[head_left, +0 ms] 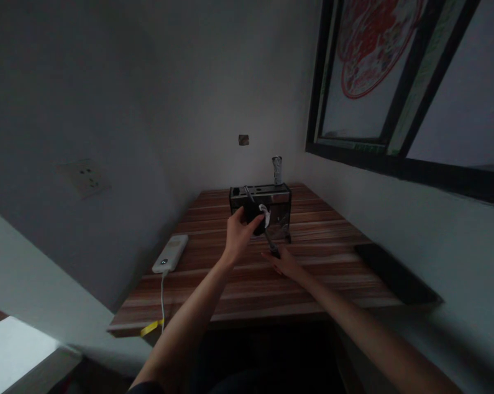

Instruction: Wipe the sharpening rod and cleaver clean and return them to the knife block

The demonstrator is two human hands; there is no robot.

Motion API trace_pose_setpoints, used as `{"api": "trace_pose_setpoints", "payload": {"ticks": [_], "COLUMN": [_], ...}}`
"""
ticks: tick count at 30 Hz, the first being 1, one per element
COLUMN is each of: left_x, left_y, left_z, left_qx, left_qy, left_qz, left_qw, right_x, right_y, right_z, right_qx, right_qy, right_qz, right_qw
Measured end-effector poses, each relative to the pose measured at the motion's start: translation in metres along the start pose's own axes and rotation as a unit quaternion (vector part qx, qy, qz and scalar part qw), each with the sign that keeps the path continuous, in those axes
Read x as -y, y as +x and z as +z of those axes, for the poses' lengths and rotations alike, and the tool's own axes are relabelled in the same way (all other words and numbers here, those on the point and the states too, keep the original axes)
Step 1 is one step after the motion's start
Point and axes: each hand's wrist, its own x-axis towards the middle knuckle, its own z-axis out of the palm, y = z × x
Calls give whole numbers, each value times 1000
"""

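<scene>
A striped brown wooden desk is filling a dim grey corner. On it the left hand is gripping a small black round object with a white patch, touching a black-and-silver rectangular box. The right hand is pinching a thin dark rod. No writing is reading clearly.

A small dark round thing with a white bit on it is sitting in front of a shiny dark metal box, which is standing upright near the far edge of the desk. A thin dark stick-like tool is leaning down from the round thing, its low end resting on the desk.
</scene>
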Motion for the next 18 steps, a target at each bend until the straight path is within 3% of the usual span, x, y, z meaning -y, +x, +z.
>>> {"api": "trace_pose_setpoints", "payload": {"ticks": [11,18], "left_x": [32,48], "left_y": [-28,-40], "left_z": [13,20], "left_qx": [57,90], "left_qy": [99,86], "left_qz": [8,3], "left_qw": [993,992], "right_x": [-14,-27], "right_y": [5,9], "right_z": [-1,-1], "right_qx": [0,-21], "right_qy": [21,21], "right_qz": [-30,-25], "right_qw": [999,999]}}
